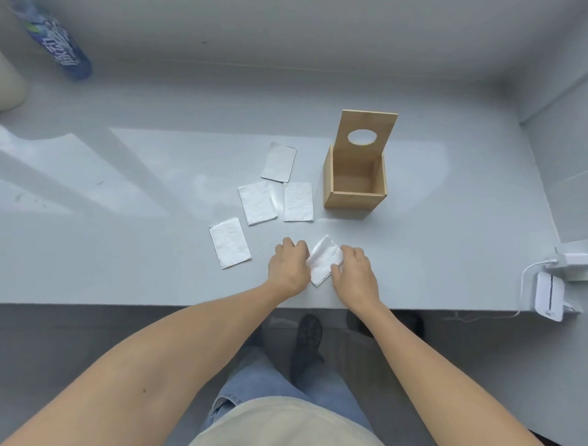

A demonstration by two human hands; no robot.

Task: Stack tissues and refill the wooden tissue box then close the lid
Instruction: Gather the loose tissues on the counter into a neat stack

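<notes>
**Grey counter, tissue between our hands**

Grey counter carries our work. Our left hand and right hand pinch a folded tissue with curled fingers at its sides. At one o'clock stands the wooden tissue box, lid up.

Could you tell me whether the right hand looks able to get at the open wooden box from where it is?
Probably yes: right hand grips a tissue, and bare table lies between it and the wooden box.
</notes>
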